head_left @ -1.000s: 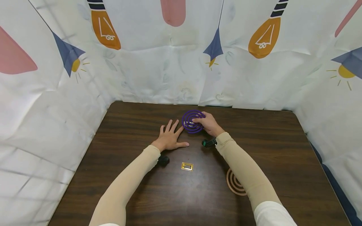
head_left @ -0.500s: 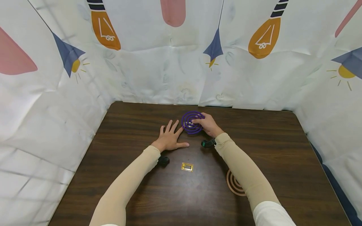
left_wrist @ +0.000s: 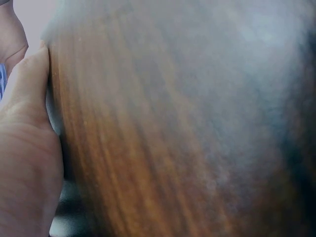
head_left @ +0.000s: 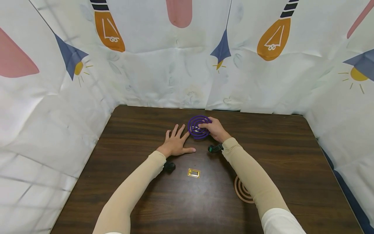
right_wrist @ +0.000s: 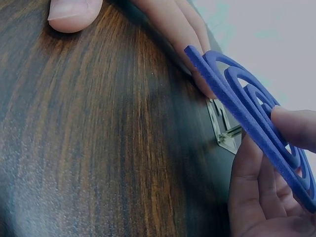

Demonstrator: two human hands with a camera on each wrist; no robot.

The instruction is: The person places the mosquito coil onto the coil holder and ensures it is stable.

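Note:
A purple mosquito coil (head_left: 200, 137) is held by my right hand (head_left: 217, 129) near the middle back of the table. The right wrist view shows the coil (right_wrist: 247, 123) tilted, my thumb (right_wrist: 296, 127) on its upper face and the other fingers beneath. Under it, a thin metal coil stand (right_wrist: 216, 131) lies on the tabletop, partly hidden by coil and fingers. My left hand (head_left: 174, 144) lies flat with fingers spread, one fingertip at the stand's edge. Whether the coil touches the stand's upright piece is hidden.
A gold-coloured metal stand plate (head_left: 193, 173) lies nearer me on the brown table (head_left: 140, 123). To the right, a tan mosquito coil (head_left: 242, 192) is partly covered by my right forearm. A printed white curtain (head_left: 175, 78) hangs around the table's far and side edges.
My right hand and the purple coil have shifted very slightly toward me. The left hand stays in place.

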